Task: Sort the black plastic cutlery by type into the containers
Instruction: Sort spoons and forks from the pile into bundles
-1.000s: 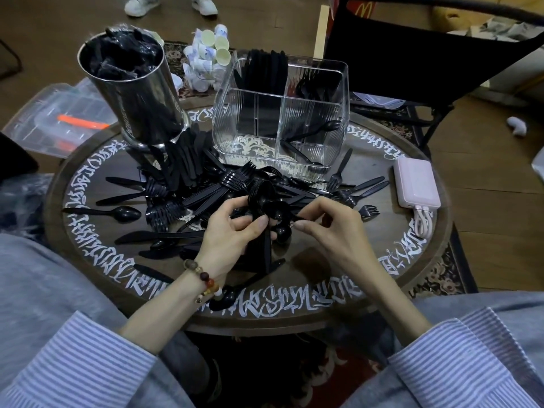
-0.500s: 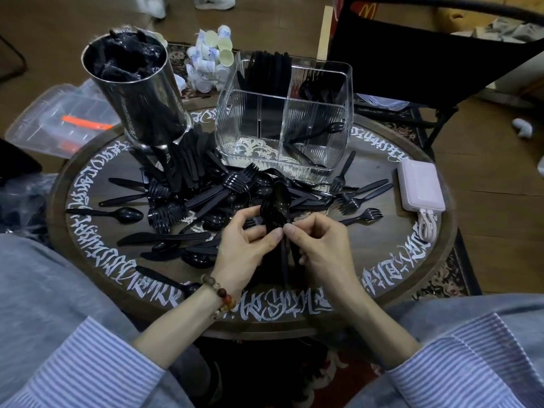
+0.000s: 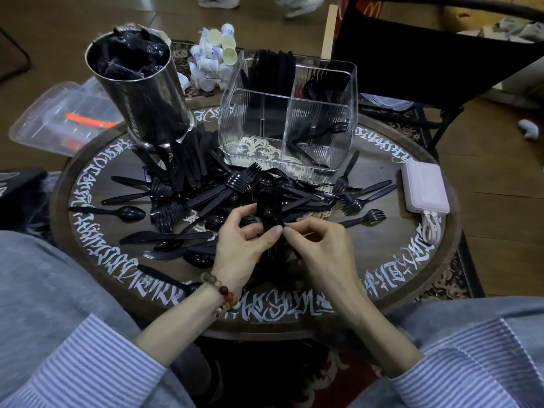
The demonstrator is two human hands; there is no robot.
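Hands are meeting over the near middle of the table (image 3: 88,178), both working one bundle of spoons (image 3: 269,210) held upright, bowls pointing to 12 o'clock. Left hand (image 3: 244,245) is curling its fingers round the bundle's stems, thumb (image 3: 272,232) pressing on the front; right hand (image 3: 318,245) is pinching the stems from 3 o'clock, its forefinger tip touching the left thumb. Loose cutlery (image 3: 206,198), forks, knives and spoons mixed, is lying heaped just beyond the hands, spreading from 9 to 2 o'clock. Clear box (image 3: 351,113) is standing at 12 o'clock behind the heap, its far left cell holding upright black pieces, its right cells holding forks; which type the left ones are I cannot tell. Steel can (image 3: 147,95) is standing at 11 o'clock, stuffed with black items. Power bank (image 3: 425,189) is lying at 3 o'clock, well apart from the hands
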